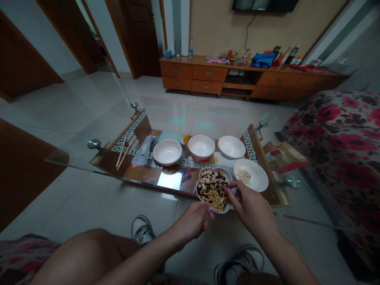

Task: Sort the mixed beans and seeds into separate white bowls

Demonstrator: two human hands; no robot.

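Left hand [192,221] clamps a lobed bowl of beans [212,192]; right hand [252,206] pinches above it, any hold unclear; a tilted grip could spill beans across the glass desk [89,169].

Mixed beans [212,190] in pink-rimmed bowl [214,169]

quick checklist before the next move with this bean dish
1. Left hand holding the dish: ok, at its near edge.
2. Beans inside the dish: ok, none seen spilling.
3. Right hand over the beans: ok.
4. Anything pinched in the right fingers: cannot tell, too small.
5. White bowl with pale pieces: ok, upright beside the dish.
6. Three other white bowls: ok, upright on the glass table.
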